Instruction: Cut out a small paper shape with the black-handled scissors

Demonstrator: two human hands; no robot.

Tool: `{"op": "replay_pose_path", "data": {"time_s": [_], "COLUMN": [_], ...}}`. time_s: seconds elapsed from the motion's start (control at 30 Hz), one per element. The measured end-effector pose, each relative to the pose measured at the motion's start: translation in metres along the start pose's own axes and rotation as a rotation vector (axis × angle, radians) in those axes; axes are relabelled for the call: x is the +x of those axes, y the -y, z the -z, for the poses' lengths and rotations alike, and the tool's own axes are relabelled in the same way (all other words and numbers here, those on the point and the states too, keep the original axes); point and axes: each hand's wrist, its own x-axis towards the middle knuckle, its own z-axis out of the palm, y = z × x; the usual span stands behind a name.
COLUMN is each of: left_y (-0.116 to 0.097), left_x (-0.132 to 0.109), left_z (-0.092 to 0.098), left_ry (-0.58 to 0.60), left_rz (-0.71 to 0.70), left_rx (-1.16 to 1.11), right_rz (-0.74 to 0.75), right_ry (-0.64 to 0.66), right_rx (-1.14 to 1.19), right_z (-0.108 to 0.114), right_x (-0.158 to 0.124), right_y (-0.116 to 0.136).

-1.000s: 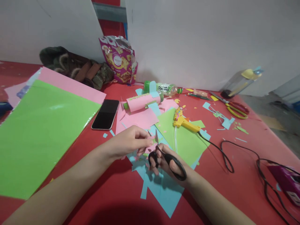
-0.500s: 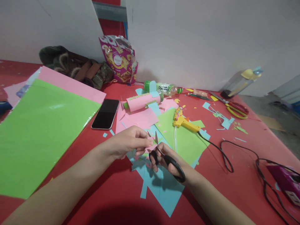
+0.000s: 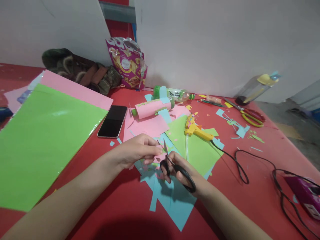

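Between thumb and fingers, my left hand (image 3: 141, 151) pinches a small piece of pink paper (image 3: 160, 157), which has a hole cut in it. My right hand (image 3: 178, 168) grips black-handled scissors (image 3: 185, 176), their blades parted and pointing away from me beside the left fingertips. Beneath both hands lie blue paper (image 3: 178, 208), green paper (image 3: 207, 150) and small scraps. Just beyond, a bottle wrapped in pink paper (image 3: 150, 109) lies on its side on pink sheets (image 3: 150, 126).
A yellow glue gun (image 3: 198, 130) with a black cord (image 3: 243, 166) lies to the right. A phone (image 3: 112, 121) and packaged green paper (image 3: 50, 133) are at left. Behind stand a snack bag (image 3: 128, 65), a green bottle (image 3: 177, 94) and red-yellow scissors (image 3: 250, 116).
The scissors and my right hand have shifted slightly, with the blades now a little more to the left. The pink piece has turned slightly, showing its hole more clearly.
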Motion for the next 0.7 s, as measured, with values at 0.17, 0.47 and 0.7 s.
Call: {"op": "replay_pose_path", "data": {"time_s": [0.17,0.47,0.7], "left_y": [0.0001,0.0053,0.0077], "left_x": [0.0011,0.0034,0.0042], "left_z": [-0.0006,-0.0009,-0.0048], "left_ry": [0.002,0.011,0.009], "left_rz": [-0.057,-0.101,-0.109], "left_rx": [0.031,-0.009,-0.057], "right_rz": [0.023,0.022,0.005], "right_ry": [-0.035,0.032,0.080], "right_rx": [-0.012,0.107,0.163], "right_z": [-0.0013,0.0012,0.0022], "right_x": [-0.0002,0.0000,-0.0016], "right_y": [-0.0007,-0.0023,-0.0043]}}
